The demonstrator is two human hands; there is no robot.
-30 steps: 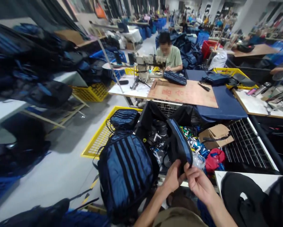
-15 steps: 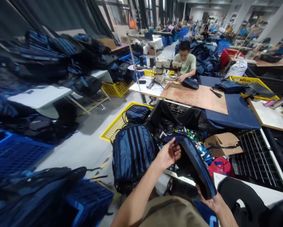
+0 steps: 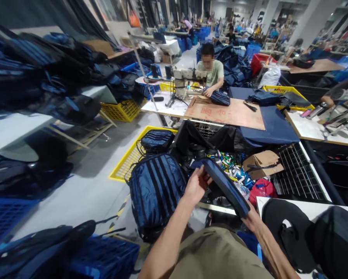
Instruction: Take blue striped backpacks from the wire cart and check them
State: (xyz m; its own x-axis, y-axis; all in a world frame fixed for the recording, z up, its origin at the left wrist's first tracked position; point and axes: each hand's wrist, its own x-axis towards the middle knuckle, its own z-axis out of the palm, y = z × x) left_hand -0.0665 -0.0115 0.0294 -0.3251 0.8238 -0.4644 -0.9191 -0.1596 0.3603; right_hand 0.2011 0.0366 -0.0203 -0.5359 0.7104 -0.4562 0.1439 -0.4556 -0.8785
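A curved navy and black fabric bag panel (image 3: 224,180) stretches slantwise between my two hands. My left hand (image 3: 197,185) grips its upper end, fingers bent around the edge. At the lower right end my right hand (image 3: 251,217) is closed on the panel, its fingers partly hidden behind the fabric. To the left stands a blue backpack (image 3: 159,190) with black vertical stripes. Beneath and beyond the panel is a wire bin (image 3: 304,174) holding small scraps (image 3: 234,168), a cardboard box (image 3: 262,162) and a red bundle (image 3: 262,188).
A yellow crate (image 3: 124,164) sits behind the backpack. Ahead, a person (image 3: 217,73) works at a sewing machine (image 3: 187,79) beside a board (image 3: 234,112). Black bag pieces (image 3: 287,228) lie at lower right. Blue crates (image 3: 109,252) and piled bags (image 3: 54,248) flank the left.
The view has turned rightward, so the surroundings shift left. The panel is tilted to show more of its outer strip, and my right hand has risen slightly. Both hands keep their hold.
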